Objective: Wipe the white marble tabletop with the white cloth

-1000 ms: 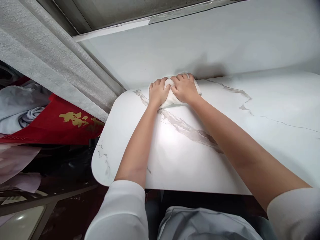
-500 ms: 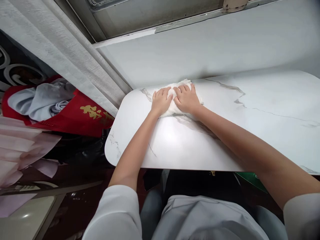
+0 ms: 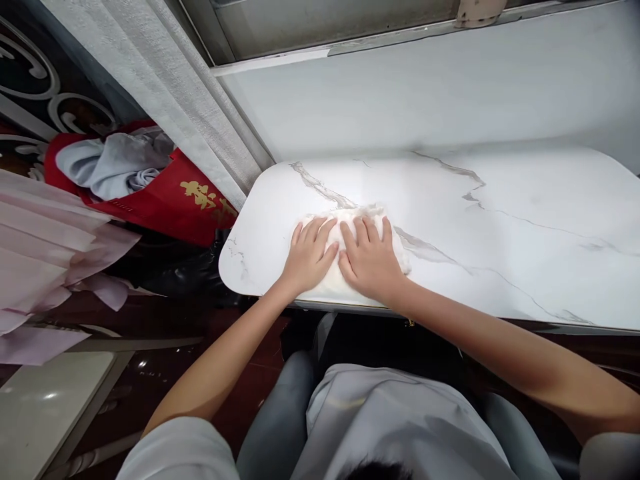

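Observation:
A fluffy white cloth [image 3: 345,283] lies flat on the white marble-patterned table [image 3: 525,233], close to its front edge. My left hand [image 3: 309,257] presses down on the cloth's left part, fingers stretched and spread. On the right part rests my right hand [image 3: 373,260], also flat with its fingers apart. The two thumbs almost meet over the middle of the cloth. Both palms cover much of it, so its full outline is partly hidden.
A pale wall [image 3: 400,107] runs along the table's back edge, below a window frame [image 3: 325,30]. To the left hangs a grey-white curtain [image 3: 165,73]. Beyond it stands a red bag [image 3: 165,200] with grey fabric inside. Pink cloth [image 3: 50,247] hangs at far left.
Both hands have drawn the cloth from the back of the table toward me, to the front edge. The view has shifted slightly.

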A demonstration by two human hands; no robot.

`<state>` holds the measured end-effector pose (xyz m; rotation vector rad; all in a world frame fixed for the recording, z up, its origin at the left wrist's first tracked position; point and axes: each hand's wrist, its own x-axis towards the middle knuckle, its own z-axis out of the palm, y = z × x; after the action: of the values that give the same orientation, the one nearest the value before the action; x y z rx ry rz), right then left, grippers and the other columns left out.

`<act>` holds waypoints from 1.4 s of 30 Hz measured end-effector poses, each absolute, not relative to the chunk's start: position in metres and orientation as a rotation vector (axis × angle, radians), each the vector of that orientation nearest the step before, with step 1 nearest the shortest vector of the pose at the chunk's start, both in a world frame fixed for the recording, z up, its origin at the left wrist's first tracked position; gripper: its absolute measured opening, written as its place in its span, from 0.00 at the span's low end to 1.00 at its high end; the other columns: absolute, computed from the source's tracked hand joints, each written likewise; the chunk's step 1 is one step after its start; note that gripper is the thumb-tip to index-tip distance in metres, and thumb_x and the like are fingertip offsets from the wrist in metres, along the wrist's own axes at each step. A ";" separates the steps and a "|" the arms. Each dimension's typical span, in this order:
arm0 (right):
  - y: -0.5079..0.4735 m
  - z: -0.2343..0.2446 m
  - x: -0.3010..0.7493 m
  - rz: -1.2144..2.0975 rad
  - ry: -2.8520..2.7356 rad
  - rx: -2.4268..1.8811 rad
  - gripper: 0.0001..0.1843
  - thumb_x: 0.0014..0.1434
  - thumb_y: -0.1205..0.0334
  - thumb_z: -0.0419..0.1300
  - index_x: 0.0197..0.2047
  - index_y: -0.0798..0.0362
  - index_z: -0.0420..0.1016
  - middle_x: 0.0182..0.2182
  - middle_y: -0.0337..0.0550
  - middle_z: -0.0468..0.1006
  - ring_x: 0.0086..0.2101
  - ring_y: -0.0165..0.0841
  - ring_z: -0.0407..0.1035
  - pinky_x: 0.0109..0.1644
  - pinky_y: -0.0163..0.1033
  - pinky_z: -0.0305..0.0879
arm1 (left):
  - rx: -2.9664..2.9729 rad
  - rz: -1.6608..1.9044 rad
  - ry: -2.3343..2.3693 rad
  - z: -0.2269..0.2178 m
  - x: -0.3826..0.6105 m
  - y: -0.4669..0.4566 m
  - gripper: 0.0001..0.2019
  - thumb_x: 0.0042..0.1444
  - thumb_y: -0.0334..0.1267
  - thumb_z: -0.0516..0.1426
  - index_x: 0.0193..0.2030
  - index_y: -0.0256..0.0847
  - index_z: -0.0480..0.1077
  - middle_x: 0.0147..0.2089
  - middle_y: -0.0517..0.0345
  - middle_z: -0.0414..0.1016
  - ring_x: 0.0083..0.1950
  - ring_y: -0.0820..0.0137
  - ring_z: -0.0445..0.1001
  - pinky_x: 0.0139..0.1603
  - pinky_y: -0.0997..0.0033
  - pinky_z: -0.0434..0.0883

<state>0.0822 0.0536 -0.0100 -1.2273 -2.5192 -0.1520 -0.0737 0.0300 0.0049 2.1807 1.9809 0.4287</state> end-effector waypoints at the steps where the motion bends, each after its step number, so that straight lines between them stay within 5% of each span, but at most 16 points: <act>1: 0.046 -0.010 0.083 -0.156 -2.519 -1.217 0.30 0.69 0.58 0.44 0.69 0.65 0.60 0.62 0.67 0.62 0.64 0.56 0.53 0.67 0.67 0.40 | 2.184 0.432 1.982 0.005 -0.074 0.022 0.24 0.69 0.41 0.43 0.70 0.40 0.56 0.72 0.50 0.58 0.75 0.64 0.50 0.76 0.50 0.42; 14: 0.044 0.006 0.085 0.143 -2.660 -1.135 0.31 0.69 0.57 0.45 0.70 0.63 0.58 0.65 0.63 0.59 0.66 0.51 0.50 0.69 0.65 0.40 | 2.133 0.518 2.015 0.005 -0.081 0.003 0.23 0.68 0.41 0.44 0.67 0.42 0.58 0.70 0.48 0.63 0.73 0.62 0.56 0.75 0.47 0.45; 26: 0.154 -0.008 0.019 0.197 -2.456 -1.192 0.25 0.69 0.60 0.45 0.65 0.59 0.64 0.58 0.57 0.68 0.61 0.46 0.56 0.69 0.61 0.38 | 2.126 0.694 1.930 -0.001 -0.149 0.125 0.22 0.65 0.42 0.48 0.64 0.44 0.65 0.67 0.53 0.67 0.69 0.61 0.61 0.73 0.51 0.50; 36: 0.247 -0.030 -0.013 0.109 -2.227 -1.293 0.22 0.70 0.56 0.43 0.55 0.60 0.68 0.57 0.59 0.65 0.62 0.50 0.52 0.64 0.58 0.50 | 2.028 0.877 1.952 -0.013 -0.177 0.211 0.20 0.64 0.42 0.51 0.61 0.44 0.68 0.63 0.51 0.70 0.66 0.56 0.65 0.71 0.52 0.54; 42: 0.289 -0.032 -0.025 0.017 -2.268 -1.326 0.24 0.70 0.58 0.38 0.55 0.63 0.67 0.51 0.60 0.67 0.55 0.51 0.59 0.59 0.62 0.54 | 2.060 0.856 1.953 -0.017 -0.192 0.257 0.20 0.63 0.41 0.51 0.61 0.46 0.68 0.62 0.52 0.70 0.67 0.55 0.64 0.71 0.50 0.54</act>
<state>-0.0253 0.2891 -0.0315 -1.3258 -2.2677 0.0174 -0.1916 0.2572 -0.0170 2.0596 1.9528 0.8558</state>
